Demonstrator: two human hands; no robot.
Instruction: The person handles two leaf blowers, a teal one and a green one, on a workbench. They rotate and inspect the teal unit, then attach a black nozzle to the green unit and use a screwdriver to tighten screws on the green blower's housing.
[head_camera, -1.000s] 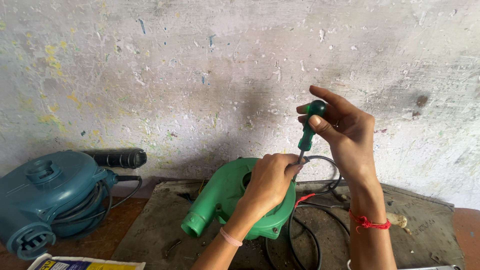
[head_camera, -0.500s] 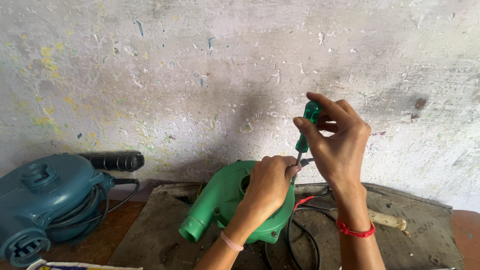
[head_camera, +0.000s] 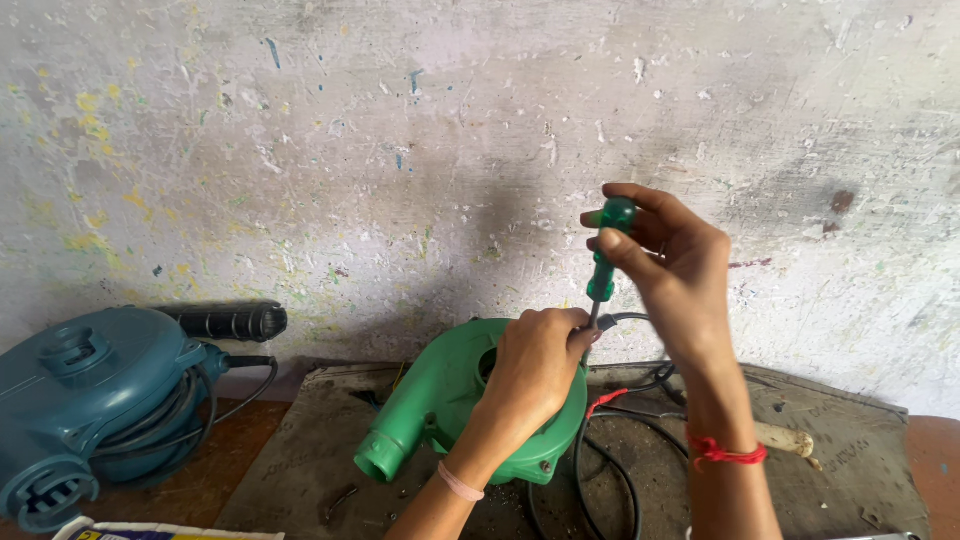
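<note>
A green plastic blower (head_camera: 440, 400) lies on a grey mat (head_camera: 300, 460) with its nozzle pointing to the lower left. My left hand (head_camera: 535, 365) rests on top of its round housing and pinches the metal shaft of a screwdriver. My right hand (head_camera: 670, 270) grips the green screwdriver handle (head_camera: 608, 250) from above, holding the tool upright with its tip down at the housing. The tip itself is hidden behind my left fingers. A red thread is tied around my right wrist.
A blue-grey blower (head_camera: 90, 400) with a black nozzle and coiled cord sits at the left. Black cable (head_camera: 610, 470) loops beside the green blower. A wooden handle (head_camera: 785, 438) lies on the mat at the right. A scratched pale wall stands close behind.
The view has shifted slightly. My right hand and the screwdriver have dropped a little toward the blower, and the fingers have turned on the handle. My left hand stays on the housing.
</note>
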